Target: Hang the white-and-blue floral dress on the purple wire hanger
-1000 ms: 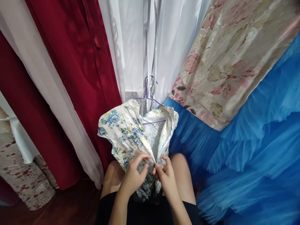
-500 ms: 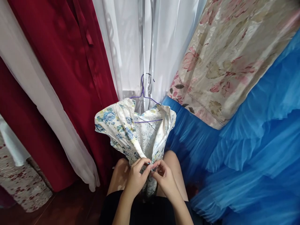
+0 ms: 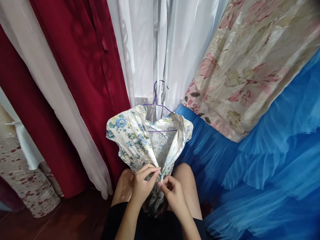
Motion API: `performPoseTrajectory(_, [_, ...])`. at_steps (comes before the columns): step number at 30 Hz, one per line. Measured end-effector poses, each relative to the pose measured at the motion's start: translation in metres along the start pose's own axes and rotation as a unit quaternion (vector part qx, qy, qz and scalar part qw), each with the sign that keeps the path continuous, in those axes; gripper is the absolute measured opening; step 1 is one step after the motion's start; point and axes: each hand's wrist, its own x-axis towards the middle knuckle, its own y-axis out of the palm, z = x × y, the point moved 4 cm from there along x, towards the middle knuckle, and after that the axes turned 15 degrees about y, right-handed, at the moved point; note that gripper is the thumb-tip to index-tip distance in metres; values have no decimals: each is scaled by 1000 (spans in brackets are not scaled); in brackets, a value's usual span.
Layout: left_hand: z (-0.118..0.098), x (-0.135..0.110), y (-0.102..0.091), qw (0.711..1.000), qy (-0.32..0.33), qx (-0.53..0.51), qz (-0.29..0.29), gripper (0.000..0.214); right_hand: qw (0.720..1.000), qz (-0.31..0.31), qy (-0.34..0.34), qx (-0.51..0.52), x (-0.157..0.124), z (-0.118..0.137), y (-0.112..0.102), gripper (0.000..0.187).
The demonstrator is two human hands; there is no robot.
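Note:
A white dress with blue flowers (image 3: 135, 138) hangs on a purple wire hanger (image 3: 158, 103) and drapes over my knees. Its back opening gapes down the middle. My left hand (image 3: 143, 183) pinches the left edge of the fabric at the bottom of the opening. My right hand (image 3: 173, 193) pinches the small zip pull (image 3: 162, 179) right beside it. Both hands touch each other at the fingertips.
A dark red gown (image 3: 75, 66) and sheer white fabric (image 3: 140, 50) hang behind the dress. A pink floral gown (image 3: 245, 70) and a blue tulle skirt (image 3: 270, 173) fill the right. A beige spotted fabric (image 3: 27, 186) lies on the wooden floor (image 3: 75, 220) at left.
My hands have stayed together at the bottom of the opening while the view shifted a little; the right fingers now pinch the zip pull more plainly.

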Motion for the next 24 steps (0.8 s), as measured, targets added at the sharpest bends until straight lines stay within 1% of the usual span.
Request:
performPoseTrajectory(5, [-6,-1,1,995,-46,-32,85,26,1000,-12,-18,-6,-4,4,-1,27])
performPoseTrajectory(9, [-7,-4,3,987,-76,-34,136,24,1000,-20,-12,-14,-5,3,-3,25])
performPoseTrajectory(13, [-5,-5,5,983,-104,-25,146,19,1000,-24,-19,-2,-3,1,-5,28])
performPoseTrajectory(16, [-6,-8,8,987,-104,-2,125,16,1000,-17,-21,-2,-2,0,-4,29])
performPoseTrajectory(18, [-6,-10,9,991,-89,16,102,19,1000,-20,-17,-14,-3,0,-4,28])
performPoseTrajectory(20, [-3,-9,7,995,-49,42,76,28,999,-29,-12,-28,-3,0,-4,26])
performPoseTrajectory(22, [3,1,-1,995,23,83,50,33,998,-31,-6,-45,-4,0,-2,25])
performPoseTrajectory(24, [9,26,-15,984,113,137,25,30,998,-18,-3,-67,-6,0,0,23])
